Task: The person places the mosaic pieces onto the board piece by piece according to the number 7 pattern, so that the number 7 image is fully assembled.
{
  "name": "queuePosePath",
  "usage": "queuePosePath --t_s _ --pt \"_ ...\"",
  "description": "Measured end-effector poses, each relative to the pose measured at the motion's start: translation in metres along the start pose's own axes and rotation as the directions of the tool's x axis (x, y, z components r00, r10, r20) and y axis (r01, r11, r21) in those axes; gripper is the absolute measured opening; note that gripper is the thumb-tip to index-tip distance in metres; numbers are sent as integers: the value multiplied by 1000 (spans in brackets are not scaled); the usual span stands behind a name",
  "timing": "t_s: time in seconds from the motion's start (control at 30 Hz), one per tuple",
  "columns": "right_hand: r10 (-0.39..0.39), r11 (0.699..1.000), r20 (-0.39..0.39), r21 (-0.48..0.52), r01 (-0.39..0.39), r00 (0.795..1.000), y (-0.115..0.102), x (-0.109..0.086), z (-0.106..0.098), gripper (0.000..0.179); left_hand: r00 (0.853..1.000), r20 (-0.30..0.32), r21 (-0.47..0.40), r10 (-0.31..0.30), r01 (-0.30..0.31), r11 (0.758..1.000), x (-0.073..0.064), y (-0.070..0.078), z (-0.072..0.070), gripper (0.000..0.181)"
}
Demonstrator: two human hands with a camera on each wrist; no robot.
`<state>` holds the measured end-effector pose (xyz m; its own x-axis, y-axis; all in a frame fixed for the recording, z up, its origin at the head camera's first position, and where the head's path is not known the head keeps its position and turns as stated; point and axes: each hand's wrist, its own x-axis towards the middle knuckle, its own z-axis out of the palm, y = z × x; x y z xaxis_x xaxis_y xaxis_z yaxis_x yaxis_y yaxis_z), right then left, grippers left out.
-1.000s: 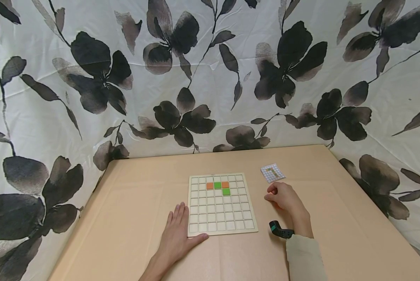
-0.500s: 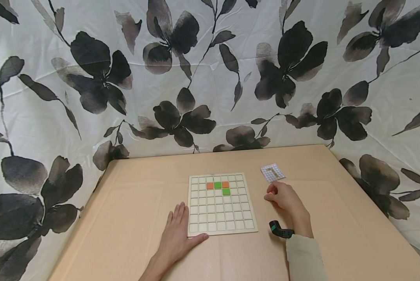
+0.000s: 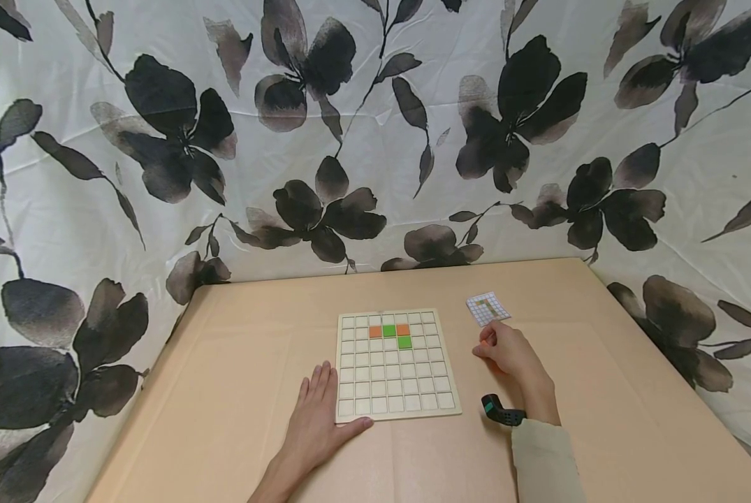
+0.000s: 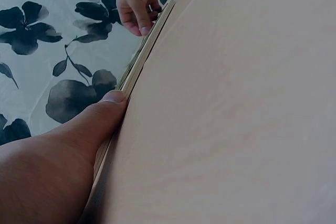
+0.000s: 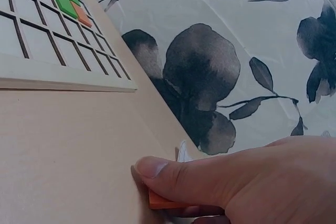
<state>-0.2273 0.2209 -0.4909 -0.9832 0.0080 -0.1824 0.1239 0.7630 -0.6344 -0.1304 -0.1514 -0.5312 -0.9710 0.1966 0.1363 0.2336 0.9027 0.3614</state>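
Tan tabletop (image 3: 237, 363), and I have both hands down on it.
My left hand (image 3: 317, 413) lies flat, fingers straight, thumb against the pale wooden grid board (image 3: 392, 395); my right hand (image 3: 510, 354) curls round a small orange square tile (image 5: 165, 201), below the small printed pattern card (image 3: 487, 309).

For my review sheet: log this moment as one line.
left hand flat, thumb on board edge | right hand holds orange tile | board: two orange, two green tiles | card beyond right hand
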Motion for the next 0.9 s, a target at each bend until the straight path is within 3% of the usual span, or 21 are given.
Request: queuePosePath --t_s 0.9 --pt "-30 1000 -9 -5 30 999 0 3 2 26 1000 7 -5 -3 3 1000 1 0 0 118"
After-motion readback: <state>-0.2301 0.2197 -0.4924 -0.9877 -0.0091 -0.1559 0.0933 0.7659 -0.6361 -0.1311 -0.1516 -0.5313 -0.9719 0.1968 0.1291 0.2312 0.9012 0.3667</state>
